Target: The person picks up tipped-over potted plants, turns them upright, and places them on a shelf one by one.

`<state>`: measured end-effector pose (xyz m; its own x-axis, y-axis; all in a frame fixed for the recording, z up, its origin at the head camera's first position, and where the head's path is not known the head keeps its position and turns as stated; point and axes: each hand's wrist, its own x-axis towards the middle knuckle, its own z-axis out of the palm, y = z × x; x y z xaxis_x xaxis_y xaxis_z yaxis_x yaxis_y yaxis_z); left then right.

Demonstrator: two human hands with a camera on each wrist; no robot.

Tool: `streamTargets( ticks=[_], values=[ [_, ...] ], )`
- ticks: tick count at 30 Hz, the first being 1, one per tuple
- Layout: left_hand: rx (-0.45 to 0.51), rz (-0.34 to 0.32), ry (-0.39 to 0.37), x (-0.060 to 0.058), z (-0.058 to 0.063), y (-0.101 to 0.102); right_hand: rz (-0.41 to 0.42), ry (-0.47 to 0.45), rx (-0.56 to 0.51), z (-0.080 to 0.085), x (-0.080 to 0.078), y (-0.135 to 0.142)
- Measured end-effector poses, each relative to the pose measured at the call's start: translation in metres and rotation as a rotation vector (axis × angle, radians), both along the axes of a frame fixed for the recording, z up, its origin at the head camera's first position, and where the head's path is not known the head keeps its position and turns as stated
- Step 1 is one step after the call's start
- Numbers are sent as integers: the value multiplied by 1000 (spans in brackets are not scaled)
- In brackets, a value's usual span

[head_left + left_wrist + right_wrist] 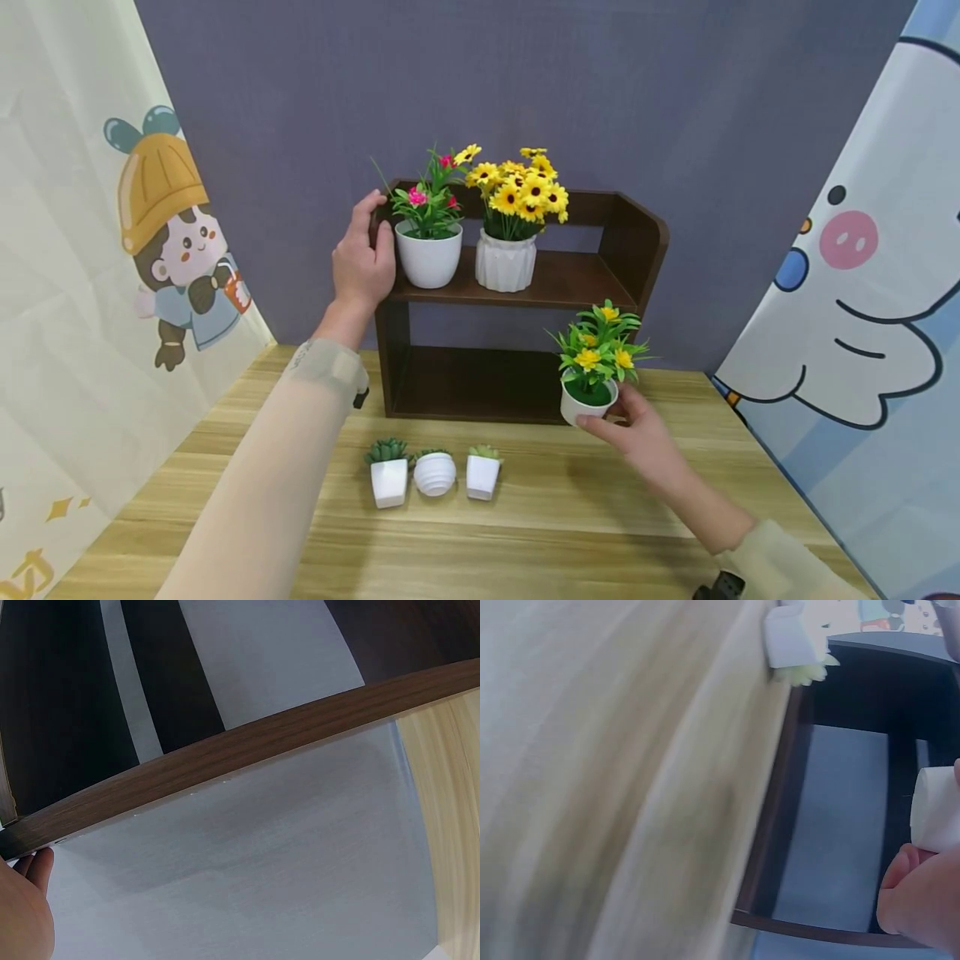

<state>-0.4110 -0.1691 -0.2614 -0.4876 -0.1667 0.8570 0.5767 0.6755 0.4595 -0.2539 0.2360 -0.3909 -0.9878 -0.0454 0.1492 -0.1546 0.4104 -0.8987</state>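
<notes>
My right hand (641,433) grips a small white pot (581,406) with yellow artificial flowers and green leaves (600,354), in front of the shelf's lower right. The right wrist view shows the white pot (936,810) in my fingers. At the upper left of the dark brown two-tier shelf (570,279), my left hand (363,262) holds the side panel; its fingers (43,866) lie along the outer face. On the upper tier stand a white pot (429,258) with pink flowers, close beside my left thumb, and a ribbed white vase (506,262) of yellow daisies.
Three small potted succulents stand on the wood-grain table (540,533) before the shelf: a left one (389,483), a round ribbed one (435,473) and a right one (482,477). Behind rises a grey-blue wall (525,75); printed cartoon panels flank both sides.
</notes>
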Motion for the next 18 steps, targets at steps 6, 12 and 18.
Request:
streamTargets(
  ticks=[6,12,18],
  values=[
    [-1,2,0,-1,-1,-1,11,36,-30,20,2,1],
    [-5,6,-3,0,-1,-1,-22,81,-23,38,3,2],
    [-10,10,6,0,0,0,-65,97,-15,55,3,2]
  ],
)
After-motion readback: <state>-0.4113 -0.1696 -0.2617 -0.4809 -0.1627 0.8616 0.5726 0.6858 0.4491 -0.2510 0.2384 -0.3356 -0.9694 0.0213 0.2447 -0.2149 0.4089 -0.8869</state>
